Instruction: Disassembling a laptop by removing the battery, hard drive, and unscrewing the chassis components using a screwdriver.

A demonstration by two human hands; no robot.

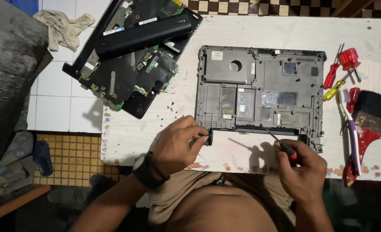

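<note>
laptop bottom case (259, 92), grey plastic, lies inner side up on the white table (250, 34), its near edge toward the person. left hand (175, 144) is closed in a pinch on the case's near left corner (208, 136), fingers curled; a dark wristwatch (146, 170) sits on that wrist. right hand (300, 169) is closed around a red-handled screwdriver (280, 141), whose shaft slants up-left with the tip at the case's near edge. small dark screws (173, 107) lie scattered on the table left of the case. right of the case: a paintbrush (368, 124) with red handle and black bristles, a white and purple toothbrush (349, 129), then red and yellow screwdrivers (341, 71) farther back. far left, a laptop motherboard assembly (130, 68) overhangs the table edge, a long black battery (143, 36) resting across it. a crumpled cloth (63, 28) lies on the tiled floor beyond.
</note>
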